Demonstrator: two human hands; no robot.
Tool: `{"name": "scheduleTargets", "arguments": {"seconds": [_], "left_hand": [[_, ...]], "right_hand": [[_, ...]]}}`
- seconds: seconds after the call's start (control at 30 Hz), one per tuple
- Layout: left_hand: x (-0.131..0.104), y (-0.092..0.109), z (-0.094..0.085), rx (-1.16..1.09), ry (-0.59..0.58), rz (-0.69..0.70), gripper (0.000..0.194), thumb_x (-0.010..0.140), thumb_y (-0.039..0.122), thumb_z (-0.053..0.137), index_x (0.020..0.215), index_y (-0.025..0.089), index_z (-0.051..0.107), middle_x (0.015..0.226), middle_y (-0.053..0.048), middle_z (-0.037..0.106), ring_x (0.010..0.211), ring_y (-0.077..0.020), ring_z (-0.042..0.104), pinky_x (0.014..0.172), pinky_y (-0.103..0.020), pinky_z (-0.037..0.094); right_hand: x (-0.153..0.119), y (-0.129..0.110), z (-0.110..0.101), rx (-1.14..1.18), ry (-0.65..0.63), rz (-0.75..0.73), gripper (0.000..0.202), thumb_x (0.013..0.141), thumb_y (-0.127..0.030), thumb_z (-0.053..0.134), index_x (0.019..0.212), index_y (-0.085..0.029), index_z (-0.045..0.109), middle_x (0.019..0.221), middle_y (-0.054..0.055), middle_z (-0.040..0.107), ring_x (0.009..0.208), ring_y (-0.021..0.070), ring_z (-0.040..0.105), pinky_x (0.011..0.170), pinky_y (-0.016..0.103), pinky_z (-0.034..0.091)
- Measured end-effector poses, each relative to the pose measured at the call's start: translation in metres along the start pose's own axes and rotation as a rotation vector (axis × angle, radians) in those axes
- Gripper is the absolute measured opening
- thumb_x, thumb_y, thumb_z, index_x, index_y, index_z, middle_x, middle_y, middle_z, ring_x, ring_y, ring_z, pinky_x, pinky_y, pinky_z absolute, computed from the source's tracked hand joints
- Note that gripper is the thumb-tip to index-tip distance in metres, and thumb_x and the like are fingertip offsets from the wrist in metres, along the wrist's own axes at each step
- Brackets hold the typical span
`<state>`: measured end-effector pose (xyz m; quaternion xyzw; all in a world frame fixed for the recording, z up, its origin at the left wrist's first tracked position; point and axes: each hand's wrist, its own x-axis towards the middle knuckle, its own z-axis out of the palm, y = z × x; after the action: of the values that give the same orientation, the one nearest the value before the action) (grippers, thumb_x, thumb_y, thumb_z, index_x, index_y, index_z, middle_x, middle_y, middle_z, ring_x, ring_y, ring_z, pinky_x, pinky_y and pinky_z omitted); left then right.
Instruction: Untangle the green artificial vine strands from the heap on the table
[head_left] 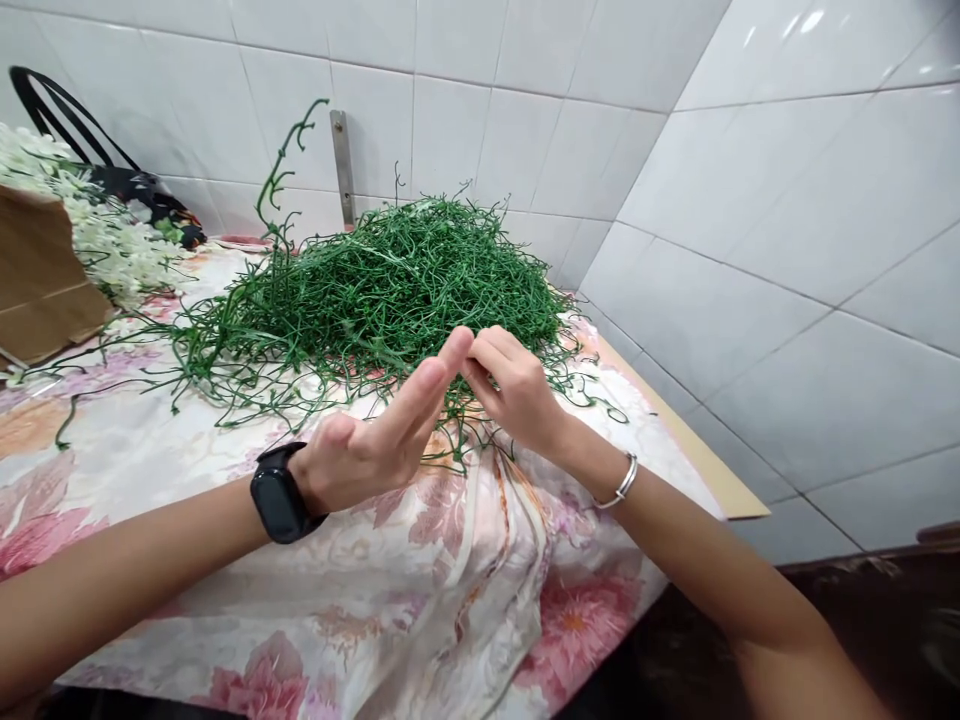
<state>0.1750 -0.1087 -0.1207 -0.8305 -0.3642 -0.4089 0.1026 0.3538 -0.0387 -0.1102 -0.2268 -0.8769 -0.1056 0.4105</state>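
Observation:
A big tangled heap of thin green plastic stems point(427, 270) lies on a flowered cloth point(300, 600) before me. My left hand point(379, 440), with a black watch at its wrist, is raised over the near edge of the heap, its fingers stretched out. Beside its fingertips, my right hand point(517, 390) has its fingers bent and closed together. The two hands meet or nearly meet at the fingertips. Anything between the right fingers is hidden. A few loose stems point(450, 455) lie on the cloth under the hands.
White artificial flowers point(127, 245) lie at the left, behind a brown cardboard piece point(45, 280). A dark bag with black handles point(135, 190) stands by the tiled wall point(480, 130). One tall curled stem point(277, 180) sticks up from the heap. A board edge point(697, 450) shows at the right.

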Motion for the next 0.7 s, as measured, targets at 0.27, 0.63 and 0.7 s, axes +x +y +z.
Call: {"name": "scheduleTargets", "arguments": {"seconds": [0.27, 0.63, 0.7], "left_hand": [[0.007, -0.015, 0.009, 0.389, 0.067, 0.215, 0.033, 0.086, 0.021, 0.047, 0.117, 0.012, 0.05, 0.114, -0.011, 0.059, 0.116, -0.0279, 0.047, 0.104, -0.051, 0.026], [0.015, -0.028, 0.006, -0.133, -0.275, 0.0, 0.028, 0.089, 0.028, 0.037, 0.063, 0.018, 0.042, 0.052, 0.004, 0.036, 0.046, -0.009, 0.032, 0.048, -0.025, 0.022], [0.018, -0.031, 0.005, -0.248, -0.337, -0.054, 0.029, 0.089, 0.028, 0.038, 0.062, 0.018, 0.038, 0.05, 0.006, 0.03, 0.044, -0.0075, 0.029, 0.047, -0.023, 0.02]], "right_hand": [[0.0, -0.012, -0.002, 0.198, -0.022, -0.067, 0.011, 0.088, -0.018, 0.043, 0.079, -0.016, 0.049, 0.067, 0.002, 0.045, 0.066, 0.0119, 0.041, 0.062, 0.027, 0.037], [0.0, -0.001, -0.01, -0.035, -0.139, -0.221, 0.015, 0.089, -0.017, 0.04, 0.076, -0.017, 0.048, 0.065, 0.002, 0.045, 0.065, 0.0128, 0.039, 0.062, 0.027, 0.036], [0.002, 0.001, -0.012, -0.08, -0.158, -0.25, 0.017, 0.089, -0.017, 0.039, 0.075, -0.017, 0.047, 0.063, 0.002, 0.044, 0.064, 0.0126, 0.039, 0.061, 0.027, 0.036]]}}
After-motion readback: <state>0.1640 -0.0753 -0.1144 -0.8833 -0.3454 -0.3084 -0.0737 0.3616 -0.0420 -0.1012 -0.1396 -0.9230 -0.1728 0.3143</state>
